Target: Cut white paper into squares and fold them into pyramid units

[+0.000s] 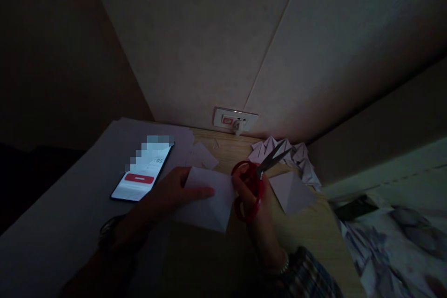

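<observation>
My left hand (174,193) grips a folded white piece of paper (207,200), with the thumb lying across its face. At the paper's right edge is my right hand (253,200), fingers curled around the red-handled scissors (258,184). The scissor blades are parted and point up and away to the right, apart from the paper. My right fingertips come close to or touch the paper's edge; which of the two I cannot tell. Just right of that hand lies another creased paper piece (291,191) on the table.
A lit phone (145,172) rests on large white sheets (84,186) at the left. Small paper scraps (206,154) lie behind the hands. Several folded paper pieces (303,163) line the table's (300,233) back right. A wall socket (234,120) with a plug sits behind; patterned fabric (387,251) is at right.
</observation>
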Demonstrator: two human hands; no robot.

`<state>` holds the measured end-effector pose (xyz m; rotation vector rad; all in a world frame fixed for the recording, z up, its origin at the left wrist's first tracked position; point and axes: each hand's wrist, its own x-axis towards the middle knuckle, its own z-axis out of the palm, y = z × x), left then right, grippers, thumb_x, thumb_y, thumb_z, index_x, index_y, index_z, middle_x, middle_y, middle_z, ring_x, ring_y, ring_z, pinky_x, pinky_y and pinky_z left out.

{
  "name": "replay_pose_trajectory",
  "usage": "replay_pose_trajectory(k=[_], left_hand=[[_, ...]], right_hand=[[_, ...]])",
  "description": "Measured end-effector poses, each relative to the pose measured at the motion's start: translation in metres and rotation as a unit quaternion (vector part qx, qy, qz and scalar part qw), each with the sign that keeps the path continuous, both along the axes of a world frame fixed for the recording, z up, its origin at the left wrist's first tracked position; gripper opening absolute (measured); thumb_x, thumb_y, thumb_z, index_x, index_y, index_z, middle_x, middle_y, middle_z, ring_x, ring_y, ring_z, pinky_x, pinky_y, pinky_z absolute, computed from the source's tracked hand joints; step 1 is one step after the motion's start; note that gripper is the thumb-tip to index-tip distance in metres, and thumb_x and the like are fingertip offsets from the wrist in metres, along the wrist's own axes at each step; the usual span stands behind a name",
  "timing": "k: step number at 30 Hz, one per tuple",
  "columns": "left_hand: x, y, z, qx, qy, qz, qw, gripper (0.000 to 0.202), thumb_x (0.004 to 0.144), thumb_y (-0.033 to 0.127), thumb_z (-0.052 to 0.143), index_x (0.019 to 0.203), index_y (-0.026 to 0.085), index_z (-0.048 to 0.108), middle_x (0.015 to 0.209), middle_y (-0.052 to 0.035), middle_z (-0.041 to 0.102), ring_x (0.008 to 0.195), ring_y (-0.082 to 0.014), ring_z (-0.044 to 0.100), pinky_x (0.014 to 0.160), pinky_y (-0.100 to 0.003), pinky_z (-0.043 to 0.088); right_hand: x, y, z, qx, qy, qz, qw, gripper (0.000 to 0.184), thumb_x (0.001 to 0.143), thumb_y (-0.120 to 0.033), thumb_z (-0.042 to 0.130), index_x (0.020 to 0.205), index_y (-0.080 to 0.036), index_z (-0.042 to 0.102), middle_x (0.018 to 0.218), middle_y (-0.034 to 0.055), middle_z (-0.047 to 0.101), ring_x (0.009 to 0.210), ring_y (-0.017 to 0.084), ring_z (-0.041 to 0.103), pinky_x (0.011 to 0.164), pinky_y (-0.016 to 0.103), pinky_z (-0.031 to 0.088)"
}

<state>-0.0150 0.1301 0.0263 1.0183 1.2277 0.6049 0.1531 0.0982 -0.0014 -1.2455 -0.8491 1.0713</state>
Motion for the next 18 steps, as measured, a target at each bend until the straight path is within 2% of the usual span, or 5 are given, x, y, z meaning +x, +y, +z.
replay_pose_trajectory(k=[3,5,9,13,18], left_hand=[[0.002,-0.002,0.004,-0.007,0.008,0.042,0.999,0.010,0.056,0.025,0.079,0.059,0.018,0.073,0.057,-0.0013,0.074,0.052,-0.0189,0.066,0.049,-0.025,0.051],[0.003,-0.003,0.008,0.008,0.001,0.120,0.993,0.012,0.056,0.026,0.079,0.059,0.019,0.071,0.054,0.0005,0.071,0.049,-0.0174,0.064,0.047,-0.024,0.049],[0.003,-0.004,0.010,0.061,-0.012,0.269,0.961,0.020,0.055,0.030,0.081,0.067,0.018,0.070,0.058,0.0025,0.071,0.050,-0.0147,0.063,0.046,-0.022,0.047],[0.002,-0.003,0.009,0.105,-0.013,0.303,0.947,0.022,0.058,0.031,0.080,0.071,0.017,0.069,0.060,0.0030,0.071,0.053,-0.0139,0.062,0.048,-0.021,0.047],[0.000,-0.003,0.010,0.124,0.031,0.293,0.947,0.021,0.059,0.031,0.080,0.070,0.018,0.069,0.061,0.0029,0.071,0.054,-0.0154,0.062,0.047,-0.022,0.047]], right_hand=[[0.000,0.002,-0.001,0.009,0.000,0.025,1.000,0.018,0.072,-0.029,0.070,0.082,-0.022,0.057,0.069,-0.0043,0.056,0.060,0.012,0.051,0.053,0.023,0.041],[0.001,0.005,-0.003,0.015,-0.003,0.061,0.998,0.015,0.074,-0.032,0.066,0.075,-0.021,0.055,0.064,-0.0041,0.053,0.058,0.013,0.049,0.053,0.024,0.039],[0.000,0.004,-0.009,0.005,-0.004,0.161,0.987,0.031,0.080,-0.047,0.056,0.065,-0.022,0.048,0.057,-0.0045,0.045,0.054,0.013,0.042,0.053,0.026,0.034],[-0.005,-0.009,-0.006,-0.043,-0.040,0.232,0.971,0.035,0.084,-0.057,0.053,0.080,-0.023,0.054,0.069,-0.0024,0.050,0.065,0.016,0.046,0.061,0.028,0.037],[-0.009,-0.016,-0.002,-0.047,-0.051,0.286,0.956,0.038,0.085,-0.061,0.048,0.081,-0.023,0.052,0.074,-0.0015,0.048,0.067,0.017,0.045,0.061,0.028,0.039]])
